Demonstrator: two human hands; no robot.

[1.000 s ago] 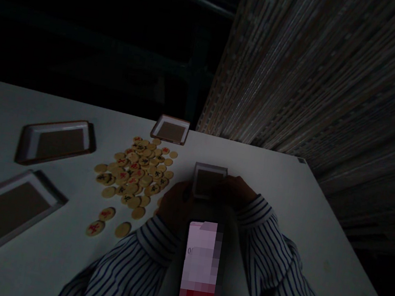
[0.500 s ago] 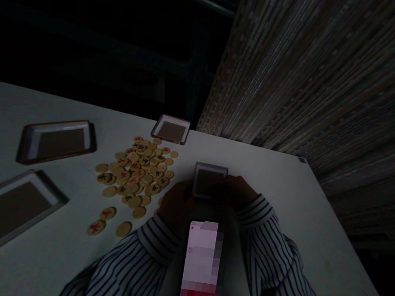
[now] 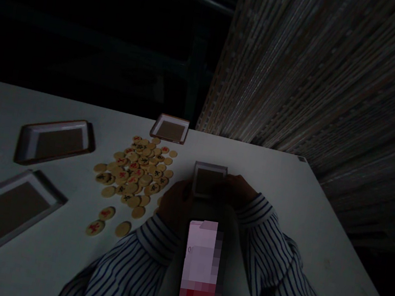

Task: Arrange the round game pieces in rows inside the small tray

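A small shallow box with a pale rim and dark bottom stands in front of me on the white table. My left hand is at its left side, fingers curled against the edge. At its right side, my right hand grips the rim. Both hands are in deep shadow, so single fingers are hard to make out. To the left of my left hand lies a loose heap of round wooden Chinese chess pieces, some with red characters and some with black.
A lit phone is below my hands, partly pixelated. Three more shallow boxes are on the table: one at the back, one at the left, one at the near left. Stacked sheets rise beyond the right edge.
The view has shifted very slightly and looks a little darker. Both hands stay at the small box, and the pieces lie as before.
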